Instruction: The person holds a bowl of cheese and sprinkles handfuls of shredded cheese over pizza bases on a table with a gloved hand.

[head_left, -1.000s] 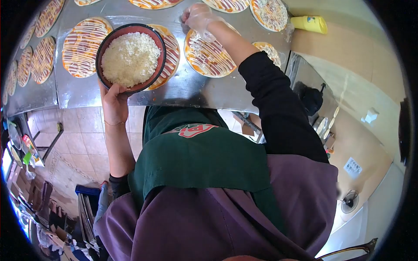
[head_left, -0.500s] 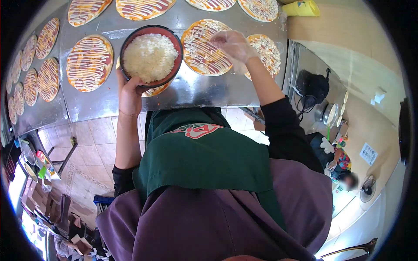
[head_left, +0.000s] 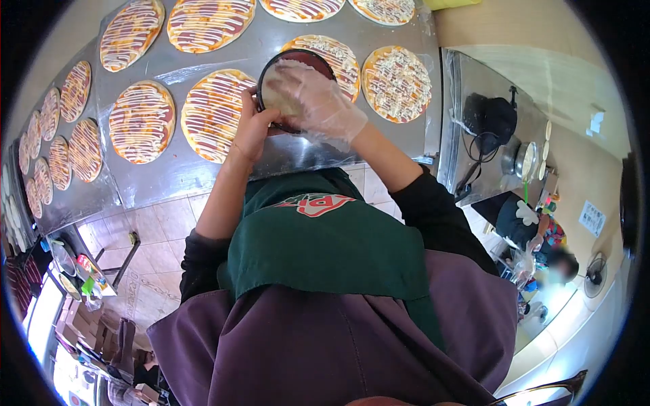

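My left hand [head_left: 254, 128] grips the near-left edge of a round bowl [head_left: 331, 62] with a dark rim and a reddish inside. White grated cheese shows in the bowl, mostly covered now by my right hand [head_left: 313, 101]. That hand wears a clear plastic glove and reaches down into the bowl; its fingers are blurred and partly hidden. Behind the bowl lies a pizza [head_left: 342, 59] with white sauce stripes and some white shreds. A pizza covered with shreds [head_left: 397, 84] is to its right. Left of the bowl is a striped pizza [head_left: 213, 115] without shreds.
More striped pizzas [head_left: 142, 122] lie in rows on the metal table [head_left: 271, 162], on the left and along the back. At right, a metal side table [head_left: 467, 74] carries a black object with a cable [head_left: 491, 125]. Another person [head_left: 542, 237] is farther right.
The bowl has moved right in my left hand. My right hand has gone from over the back pizza, left and down into the bowl. The view has shifted, showing more of the left pizza.
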The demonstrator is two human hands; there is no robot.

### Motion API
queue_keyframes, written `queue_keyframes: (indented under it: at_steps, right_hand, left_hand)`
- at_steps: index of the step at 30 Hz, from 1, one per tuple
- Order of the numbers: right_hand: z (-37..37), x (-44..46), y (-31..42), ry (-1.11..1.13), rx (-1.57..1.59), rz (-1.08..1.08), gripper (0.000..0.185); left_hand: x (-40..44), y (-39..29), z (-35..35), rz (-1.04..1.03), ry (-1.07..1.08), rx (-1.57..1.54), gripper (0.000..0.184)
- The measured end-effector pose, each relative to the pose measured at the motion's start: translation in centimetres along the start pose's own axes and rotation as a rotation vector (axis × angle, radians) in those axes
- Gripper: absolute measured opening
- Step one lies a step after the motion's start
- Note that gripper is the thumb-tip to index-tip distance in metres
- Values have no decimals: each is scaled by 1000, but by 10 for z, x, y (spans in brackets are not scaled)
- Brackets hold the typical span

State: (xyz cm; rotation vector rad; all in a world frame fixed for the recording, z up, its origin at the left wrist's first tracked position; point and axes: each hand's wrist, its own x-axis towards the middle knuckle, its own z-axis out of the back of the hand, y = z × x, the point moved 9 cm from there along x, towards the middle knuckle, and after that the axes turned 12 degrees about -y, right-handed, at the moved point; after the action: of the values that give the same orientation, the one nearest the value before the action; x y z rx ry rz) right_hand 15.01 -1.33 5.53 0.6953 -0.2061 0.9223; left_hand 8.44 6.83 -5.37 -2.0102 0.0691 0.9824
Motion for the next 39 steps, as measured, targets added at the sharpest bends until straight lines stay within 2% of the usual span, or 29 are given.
queue_keyframes:
  at_steps: [2,5,9,11,15,17,18,20,22,24,25,28,30,32,33,35,39]
  right_hand:
    - [-13,-12,2,187,-65,13,42]
    - [-27,-30,-18,253,26,-76,38]
    - [-27,-32,-24,193,-3,-127,36]
    - [-24,-30,-28,116,26,-239,37]
    - [-31,-32,-34,135,78,-343,36]
    - [-26,-30,-43,98,223,-483,33]
    - [-26,-31,-46,100,219,-483,33]
    - [-36,-48,-74,81,454,-806,29]
    - [-30,-51,-82,60,523,-820,33]
    - [-23,-63,-96,-35,766,-1046,33]
    - [-19,-66,-101,-31,764,-1044,33]
    - [-5,-83,-133,-8,466,-1026,33]
    - [-4,-85,-145,-15,463,-1027,33]
    - [-3,-88,-161,74,138,-1030,29]
    - [-3,-82,-160,81,139,-1027,29]
    - [5,-52,-152,100,-126,-785,25]
    - [-11,-29,-158,113,-218,-614,22]
  left_hand:
    - [-1,5,-6,38,57,100,55]
    - [0,4,-6,14,-5,62,55]
    - [4,2,-2,-38,-55,60,56]
    - [5,4,-3,-39,-63,92,56]
    - [4,7,-6,-31,-78,132,55]
    - [8,9,-3,-37,-77,116,54]
    - [10,9,0,-44,-81,102,54]
    - [14,12,9,-53,-93,93,54]
    - [14,9,16,-64,-107,83,53]
    - [12,3,27,-75,-140,55,54]
    - [11,0,34,-98,-148,53,53]
    - [11,-7,54,-115,-124,28,59]
    - [3,-13,60,-134,-152,-36,57]
    - [-5,-22,69,-168,-188,-72,56]
    - [-7,-21,73,-152,-196,-90,58]
    - [-13,-24,78,-156,-184,-120,60]
    - [-24,-23,92,-139,-194,-154,65]
